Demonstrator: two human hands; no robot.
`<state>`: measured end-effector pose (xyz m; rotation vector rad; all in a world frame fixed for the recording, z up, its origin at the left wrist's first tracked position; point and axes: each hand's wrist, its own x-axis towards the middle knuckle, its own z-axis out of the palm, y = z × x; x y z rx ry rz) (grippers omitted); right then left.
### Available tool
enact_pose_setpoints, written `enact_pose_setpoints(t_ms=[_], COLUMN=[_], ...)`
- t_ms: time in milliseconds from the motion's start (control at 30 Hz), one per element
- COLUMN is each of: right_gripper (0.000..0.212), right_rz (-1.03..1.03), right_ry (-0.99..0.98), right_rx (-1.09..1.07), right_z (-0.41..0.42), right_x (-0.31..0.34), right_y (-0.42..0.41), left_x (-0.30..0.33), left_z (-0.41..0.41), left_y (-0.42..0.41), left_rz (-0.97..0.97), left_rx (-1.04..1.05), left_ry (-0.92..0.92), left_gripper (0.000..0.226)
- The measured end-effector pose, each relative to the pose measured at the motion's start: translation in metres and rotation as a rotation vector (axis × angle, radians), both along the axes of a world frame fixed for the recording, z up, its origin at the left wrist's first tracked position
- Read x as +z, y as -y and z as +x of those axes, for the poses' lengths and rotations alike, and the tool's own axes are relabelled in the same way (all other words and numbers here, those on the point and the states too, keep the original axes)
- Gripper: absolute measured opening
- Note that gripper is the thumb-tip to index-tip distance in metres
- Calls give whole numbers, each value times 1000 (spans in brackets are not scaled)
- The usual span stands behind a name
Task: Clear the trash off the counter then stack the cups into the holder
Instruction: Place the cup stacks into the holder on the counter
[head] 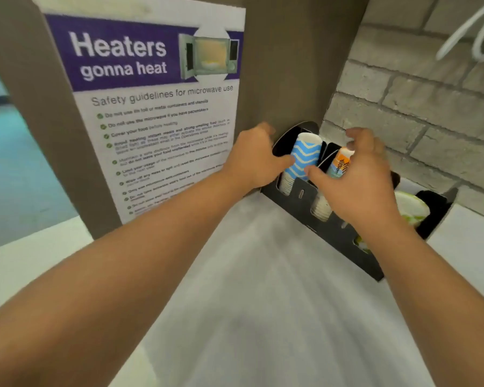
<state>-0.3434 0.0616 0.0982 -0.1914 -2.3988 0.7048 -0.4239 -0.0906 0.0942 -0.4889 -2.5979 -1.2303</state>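
Now the left grip (253, 160) holds blue cups (305, 156) in the holder (333, 233); right grip (358, 174) pinches orange cups (340, 163).

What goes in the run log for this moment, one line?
stage: stacking cups | left hand: on blue cup | right hand: on orange cup | holder: black, on counter

You see a matt black cup holder (305, 195) that looks like thin card or plastic, holding smooth printed paper cups, one blue-and-white zigzag cup (305, 156) and one orange cup (341, 163). The white counter (263, 275) looks smooth; the grey brick wall (417, 107) looks rough; the purple-and-white paper poster (157, 107) looks slightly glossy.
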Motion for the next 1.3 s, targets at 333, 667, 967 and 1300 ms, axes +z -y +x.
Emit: enact_pose_setpoints(t_ms=[333,667,967,1300], right_gripper=[50,74,113,71], right_rz=[-329,-313,-398,-270], right_ry=[196,607,707,611], right_rx=[479,870,811,674], right_z=[152,240,226,211], right_x=[-26,-122,-201,-212], right_y=[186,351,451,458], left_x=[-1,-63,-159,-203], left_z=[225,400,421,389], left_y=[212,398,436,434], left_rz=[155,308,190,144], left_rx=[215,717,653,552], left_ry=[211,213,440,542], left_gripper=[57,52,90,118])
